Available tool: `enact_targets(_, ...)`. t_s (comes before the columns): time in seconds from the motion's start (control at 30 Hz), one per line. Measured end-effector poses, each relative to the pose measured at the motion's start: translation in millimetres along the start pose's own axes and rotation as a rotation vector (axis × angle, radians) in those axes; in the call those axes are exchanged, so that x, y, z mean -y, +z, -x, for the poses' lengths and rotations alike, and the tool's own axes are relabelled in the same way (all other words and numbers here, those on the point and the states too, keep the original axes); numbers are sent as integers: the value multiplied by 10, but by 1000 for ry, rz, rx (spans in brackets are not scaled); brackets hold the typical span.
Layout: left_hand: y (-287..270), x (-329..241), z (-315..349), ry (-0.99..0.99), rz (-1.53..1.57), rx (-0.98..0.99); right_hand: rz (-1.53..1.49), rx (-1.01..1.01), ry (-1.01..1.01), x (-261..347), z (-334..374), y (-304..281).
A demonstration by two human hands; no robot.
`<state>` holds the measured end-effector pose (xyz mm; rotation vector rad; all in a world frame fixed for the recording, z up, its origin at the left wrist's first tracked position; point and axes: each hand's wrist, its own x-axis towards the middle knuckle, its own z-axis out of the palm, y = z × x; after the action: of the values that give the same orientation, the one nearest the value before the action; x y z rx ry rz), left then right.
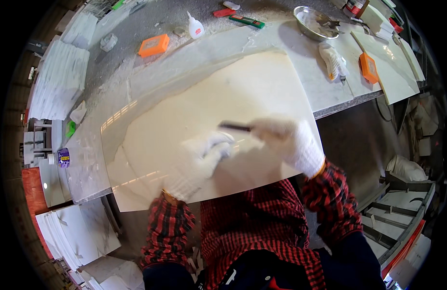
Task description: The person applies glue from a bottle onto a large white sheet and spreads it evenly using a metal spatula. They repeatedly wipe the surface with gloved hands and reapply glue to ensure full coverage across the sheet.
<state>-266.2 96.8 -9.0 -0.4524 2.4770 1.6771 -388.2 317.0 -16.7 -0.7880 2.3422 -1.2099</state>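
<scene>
A large glossy cream-and-white stone slab (pixel 233 87) lies in front of me, its near edge by my body. My left hand (pixel 197 157), in a white knit glove, is over the slab's near half. Its fingers are bent and closed toward the thumb; whatever they may hold is hidden. To its right, my gloved right hand (pixel 291 140) is closed round a dark, narrow, flat tool (pixel 235 126) that points left toward the left hand. Motion blurs the right hand, and the tool's exact kind cannot be made out.
Beyond the slab lie an orange case (pixel 154 45), a white squeeze bottle (pixel 196 26) and a green box cutter (pixel 246 21). At the right are a metal bowl (pixel 303 29), a crumpled glove (pixel 332 60) and another orange case (pixel 368 67). Stacked stone pieces (pixel 59 79) stand left.
</scene>
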Motion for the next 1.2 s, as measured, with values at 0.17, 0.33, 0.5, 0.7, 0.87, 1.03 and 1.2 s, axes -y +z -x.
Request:
enact_targets(0.17, -337, -156, -369, 25, -324, -192, 101, -140, -151, -271, -802, -259)
enact_targets(0.33, -414, 23, -934, 472, -513, -306, 344, -120, -438, -412, -1409, -292)
enact_targets(0.5, -314, 168, -1200, 649, -595, -237, 391, -22, -413, -507, -1674, -240)
enact_targets(0.7, -283, 220, -1267, 533, -479, -220, 528, -2, -443, -509, -1736, -240)
enact_targets(0.87, -291, 310, -1320, 542, -400, -257, 593, -44, -507, -462, -1687, -196)
enact_targets(1.03, -241, 294, -1332, 473, -321, -276, 642, -30, -507, -509, -1658, -181)
enact_targets(1.2, -294, 301, -1345, 502, -427, -255, 623, -65, -554, -480, -1561, -161)
